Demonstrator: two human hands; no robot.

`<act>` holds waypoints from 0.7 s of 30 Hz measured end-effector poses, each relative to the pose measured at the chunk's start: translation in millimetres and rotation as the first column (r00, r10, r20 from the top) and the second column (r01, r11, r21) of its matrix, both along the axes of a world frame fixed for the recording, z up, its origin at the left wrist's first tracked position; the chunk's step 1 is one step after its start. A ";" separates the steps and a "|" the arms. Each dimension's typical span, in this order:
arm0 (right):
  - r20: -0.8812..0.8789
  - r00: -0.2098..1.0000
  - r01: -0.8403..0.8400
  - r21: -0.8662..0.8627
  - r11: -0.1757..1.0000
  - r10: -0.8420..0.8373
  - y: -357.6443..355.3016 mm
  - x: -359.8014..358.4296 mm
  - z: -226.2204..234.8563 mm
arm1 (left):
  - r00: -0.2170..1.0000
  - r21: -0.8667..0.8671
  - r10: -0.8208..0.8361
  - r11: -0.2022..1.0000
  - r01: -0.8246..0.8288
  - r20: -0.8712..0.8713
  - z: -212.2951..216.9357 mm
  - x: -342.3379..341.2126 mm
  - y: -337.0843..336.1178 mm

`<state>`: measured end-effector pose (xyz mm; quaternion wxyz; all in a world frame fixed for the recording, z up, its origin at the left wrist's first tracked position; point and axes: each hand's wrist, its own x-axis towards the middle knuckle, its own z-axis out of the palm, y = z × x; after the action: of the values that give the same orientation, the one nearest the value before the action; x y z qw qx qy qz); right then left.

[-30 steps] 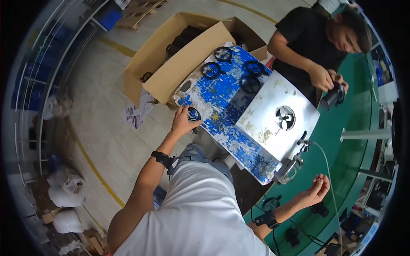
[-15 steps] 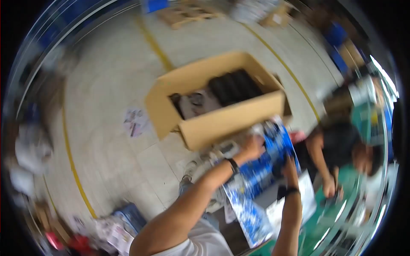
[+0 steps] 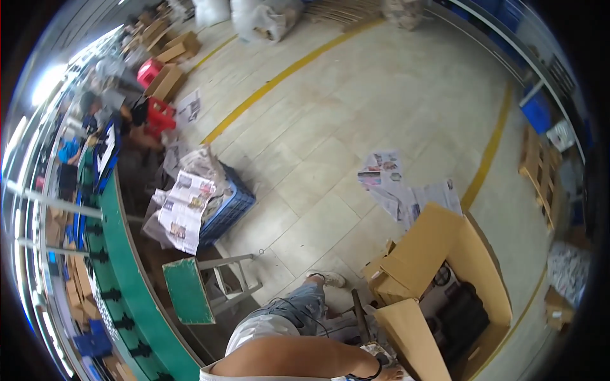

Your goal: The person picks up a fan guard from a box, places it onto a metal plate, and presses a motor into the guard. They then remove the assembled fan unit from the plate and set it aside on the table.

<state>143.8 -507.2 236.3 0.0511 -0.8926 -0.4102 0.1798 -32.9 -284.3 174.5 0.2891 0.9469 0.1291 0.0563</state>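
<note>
My left forearm (image 3: 305, 357) reaches across the lower edge toward the right. At its end my left hand (image 3: 393, 373), with a dark band at the wrist, is cut off by the picture's edge, so its grip cannot be made out. It is beside the large open cardboard box (image 3: 486, 279). Inside that box several black rounded items (image 3: 460, 314) are packed. My right hand is out of view.
A green stool (image 3: 189, 291) stands left of my legs, beside the green workbench (image 3: 130, 267). A blue crate (image 3: 230, 206) holds newspaper (image 3: 184, 216). More newspaper sheets (image 3: 387, 181) lie on the tiled floor. Yellow lines, a wooden pallet (image 3: 539, 174) and white sacks (image 3: 267, 16) are farther off.
The view has swung left, and the box now appears at the lower right. My right hand and the blue-and-white sheet that both hands were over have gone out of the picture.
</note>
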 end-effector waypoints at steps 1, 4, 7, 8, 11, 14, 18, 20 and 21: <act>0.008 0.999 -0.047 0.023 0.999 0.047 5.5 -8.7 -0.2 | 1.000 0.005 0.016 1.000 -0.016 -0.016 4.8 -3.2 0.9; 0.024 0.975 -0.222 0.088 0.971 0.221 49.7 -14.8 -8.2 | 0.993 0.015 0.072 0.997 -0.071 -0.090 8.5 -21.5 11.4; 0.054 0.934 -0.357 0.177 0.917 0.353 77.7 -12.1 -13.1 | 0.984 0.032 0.087 0.996 -0.083 -0.158 17.5 -39.6 10.7; 0.064 0.920 -0.391 0.208 0.897 0.386 82.5 -11.2 -13.8 | 0.981 0.040 0.085 0.996 -0.080 -0.176 21.3 -44.5 10.7; 0.059 0.918 -0.392 0.274 0.878 0.391 97.6 -9.9 -9.9 | 0.973 0.061 0.060 0.997 -0.047 -0.224 33.4 -62.6 7.0; 0.038 0.923 -0.375 0.310 0.873 0.383 120.7 -6.7 -3.4 | 0.963 0.105 0.028 0.994 0.000 -0.267 29.1 -89.3 -4.6; 0.007 0.926 -0.353 0.373 0.858 0.378 127.6 5.6 -1.2 | 0.966 0.053 -0.062 0.996 0.077 -0.252 35.0 -102.7 1.6; 0.003 0.923 -0.355 0.391 0.849 0.385 128.8 10.6 -0.5 | 0.943 0.126 -0.050 0.987 0.097 -0.329 37.9 -106.0 8.6; 0.003 0.923 -0.353 0.406 0.843 0.385 131.2 12.1 -0.7 | 0.947 0.124 -0.073 0.985 0.117 -0.314 38.6 -110.8 13.6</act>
<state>155.9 -376.0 235.6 0.2122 -0.7597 -0.5999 0.1339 -143.8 -270.7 213.1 0.2004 0.9672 0.1224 -0.0971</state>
